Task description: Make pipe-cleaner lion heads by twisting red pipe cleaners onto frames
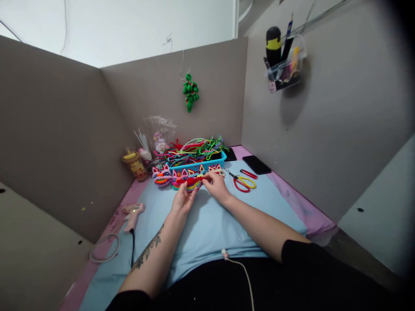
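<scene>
My left hand [183,199] is closed on a red fuzzy pipe-cleaner piece [187,182], which stretches across toward the other hand. At its right end my right hand [215,185] pinches the piece between thumb and fingertips. Just behind my hands stand several colourful pipe-cleaner animal heads with pointed ears; one pink and purple head [161,176] sits at the left of the row. My hands and the red piece partly hide the middle heads. The exact shape of the red piece is too small to tell.
Behind the heads is a blue basket [197,166] heaped with pipe cleaners [194,149]. Red-and-yellow scissors [244,183], a red cutter [249,173] and a black phone [256,164] lie to the right. At left are a pink glue gun [132,216] and a drink cup [135,165].
</scene>
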The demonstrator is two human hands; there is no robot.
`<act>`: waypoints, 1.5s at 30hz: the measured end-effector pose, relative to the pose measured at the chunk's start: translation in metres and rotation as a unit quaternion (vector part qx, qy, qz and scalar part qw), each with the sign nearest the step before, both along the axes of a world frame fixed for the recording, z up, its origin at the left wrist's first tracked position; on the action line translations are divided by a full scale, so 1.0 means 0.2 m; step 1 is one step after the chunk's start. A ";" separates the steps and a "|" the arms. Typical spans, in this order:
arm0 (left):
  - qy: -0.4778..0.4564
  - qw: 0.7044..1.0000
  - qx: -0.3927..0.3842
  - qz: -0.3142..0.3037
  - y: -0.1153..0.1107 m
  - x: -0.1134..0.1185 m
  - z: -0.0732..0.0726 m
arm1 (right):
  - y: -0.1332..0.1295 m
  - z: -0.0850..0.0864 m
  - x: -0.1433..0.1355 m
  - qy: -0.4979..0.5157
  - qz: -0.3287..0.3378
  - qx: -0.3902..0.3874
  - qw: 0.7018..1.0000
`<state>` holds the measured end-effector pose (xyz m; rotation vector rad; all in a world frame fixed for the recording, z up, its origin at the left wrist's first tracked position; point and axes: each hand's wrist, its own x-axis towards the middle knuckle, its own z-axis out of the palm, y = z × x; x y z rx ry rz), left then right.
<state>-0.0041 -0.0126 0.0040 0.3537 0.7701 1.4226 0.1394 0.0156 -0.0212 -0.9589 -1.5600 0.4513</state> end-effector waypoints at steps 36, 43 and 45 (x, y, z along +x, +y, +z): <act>-0.026 0.999 -0.031 -0.008 0.01 -0.02 -0.01 | 0.07 -0.06 0.03 0.067 0.214 -0.229 0.947; -0.031 0.999 -0.042 -0.010 0.02 -0.02 -0.01 | 0.08 -0.07 0.03 0.073 0.207 -0.234 0.947; -0.028 0.999 -0.041 -0.008 0.02 -0.02 -0.01 | 0.08 -0.07 0.03 0.078 0.206 -0.240 0.946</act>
